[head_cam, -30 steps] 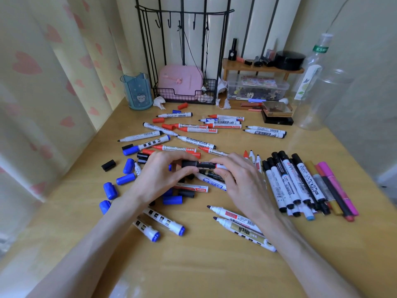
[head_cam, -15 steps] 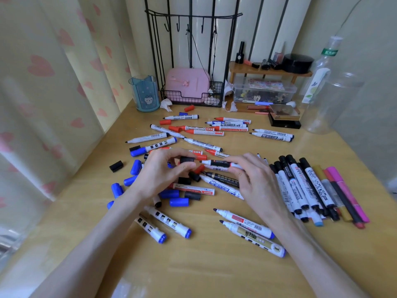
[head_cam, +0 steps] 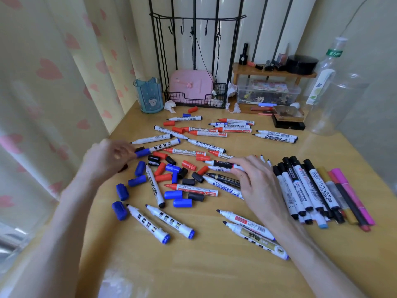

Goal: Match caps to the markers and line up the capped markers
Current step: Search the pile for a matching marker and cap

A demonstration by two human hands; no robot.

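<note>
Uncapped and capped whiteboard markers and loose blue, red and black caps (head_cam: 171,168) lie scattered on the wooden table (head_cam: 214,265). My left hand (head_cam: 107,157), blurred, pinches the blue cap end of a blue-capped marker (head_cam: 160,146) at the left of the pile. My right hand (head_cam: 257,186) grips an uncapped white marker (head_cam: 217,163) by its rear end, fingers curled over it. To its right, a row of black-capped markers (head_cam: 300,186) lies side by side, with yellow, dark and pink markers (head_cam: 348,194) beyond them.
A blue pen cup (head_cam: 149,95), a black wire rack holding a pink case (head_cam: 191,87), a small wooden shelf (head_cam: 272,72) and clear plastic bottles (head_cam: 335,93) stand along the back. A curtain hangs at the left table edge.
My left hand let go of the black cap and moved left to the blue-capped marker. My right hand stays on the uncapped marker. The camera shifted slightly.
</note>
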